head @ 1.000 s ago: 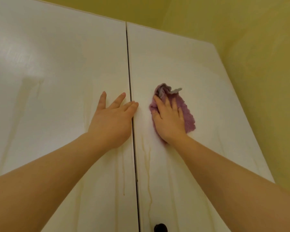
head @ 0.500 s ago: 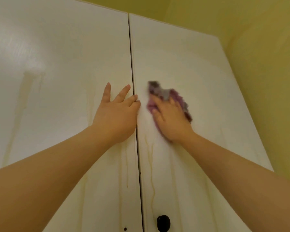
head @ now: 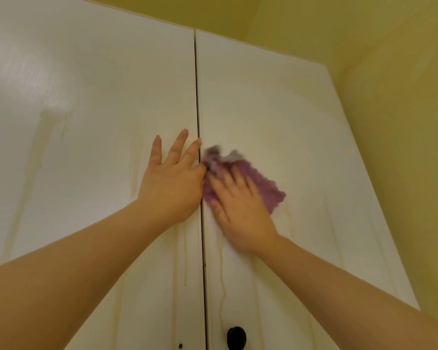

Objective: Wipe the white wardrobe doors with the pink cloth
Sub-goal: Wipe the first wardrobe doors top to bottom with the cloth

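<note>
Right hand [head: 240, 205], fingers straight and blurred, presses pink cloth [head: 266, 188] flat to right door [head: 276, 109] at its inner edge. Left hand [head: 172, 183], fingers spread, braces left door [head: 99, 97] beside the gap [head: 197, 97]. Risk: ungripped cloth slips free; yellowish drips [head: 221, 281] below get smeared, not lifted.

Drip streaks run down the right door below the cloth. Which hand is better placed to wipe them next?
Right. The right hand presses the pink cloth on the right door just above the streaks; the left hand lies flat on the left door.
</note>
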{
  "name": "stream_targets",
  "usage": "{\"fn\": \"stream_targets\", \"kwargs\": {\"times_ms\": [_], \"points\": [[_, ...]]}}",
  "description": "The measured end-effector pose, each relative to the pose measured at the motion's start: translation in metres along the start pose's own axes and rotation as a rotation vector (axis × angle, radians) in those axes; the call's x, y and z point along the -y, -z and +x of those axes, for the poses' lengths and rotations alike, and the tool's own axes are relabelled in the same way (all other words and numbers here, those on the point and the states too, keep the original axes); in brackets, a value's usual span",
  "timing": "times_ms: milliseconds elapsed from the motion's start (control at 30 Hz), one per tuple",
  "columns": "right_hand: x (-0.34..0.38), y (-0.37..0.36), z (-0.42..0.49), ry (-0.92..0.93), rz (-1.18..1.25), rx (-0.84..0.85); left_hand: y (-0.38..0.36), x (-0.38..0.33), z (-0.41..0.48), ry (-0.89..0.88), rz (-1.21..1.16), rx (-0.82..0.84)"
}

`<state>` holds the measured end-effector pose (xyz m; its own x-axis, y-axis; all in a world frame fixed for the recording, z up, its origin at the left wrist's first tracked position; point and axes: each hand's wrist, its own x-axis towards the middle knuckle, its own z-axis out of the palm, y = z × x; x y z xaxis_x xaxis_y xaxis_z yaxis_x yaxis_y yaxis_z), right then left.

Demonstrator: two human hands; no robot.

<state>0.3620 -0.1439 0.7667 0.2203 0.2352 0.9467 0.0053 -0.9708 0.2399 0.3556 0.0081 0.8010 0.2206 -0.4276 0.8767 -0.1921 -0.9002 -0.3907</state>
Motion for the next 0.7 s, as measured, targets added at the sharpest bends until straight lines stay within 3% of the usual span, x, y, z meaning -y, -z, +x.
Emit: {"fn": "stream_targets", "kwargs": {"times_ms": [67,100,200,233,367,400,433,533,567,600,700], "points": [[-0.011,0.004,-0.008,0.101,0.013,0.077,-0.001,0.0,-0.001,0.013,-0.01,0.001],[-0.023,0.007,-0.001,0.03,0.033,0.056,-0.001,0.0,-0.001,0.017,-0.002,0.001],[-0.044,0.014,0.017,-0.438,0.052,-0.043,-0.002,-0.002,-0.001,0.036,0.025,-0.027],[-0.037,0.014,0.016,-0.465,0.042,-0.036,-0.001,-0.004,0.0,0.04,0.036,-0.047],[-0.007,0.004,-0.014,0.048,0.025,0.055,0.004,-0.018,0.002,0.065,0.035,-0.091],[-0.015,0.005,-0.015,0.079,0.039,0.072,0.003,-0.021,0.003,0.072,0.035,-0.096],[-0.029,0.007,-0.009,0.027,0.053,0.052,0.003,-0.022,0.003,0.077,0.034,-0.097],[-0.059,0.011,0.006,-0.419,0.063,-0.032,0.001,-0.027,0.003,0.072,0.009,-0.099],[-0.055,0.011,0.006,-0.475,0.062,-0.021,0.001,-0.029,0.003,0.053,0.002,-0.103],[-0.046,0.011,0.002,-0.433,0.056,-0.02,0.001,-0.033,0.003,0.02,-0.004,-0.105],[-0.03,0.003,-0.023,-0.015,0.021,0.05,0.0,-0.043,0.005,-0.063,-0.006,-0.097]]}}
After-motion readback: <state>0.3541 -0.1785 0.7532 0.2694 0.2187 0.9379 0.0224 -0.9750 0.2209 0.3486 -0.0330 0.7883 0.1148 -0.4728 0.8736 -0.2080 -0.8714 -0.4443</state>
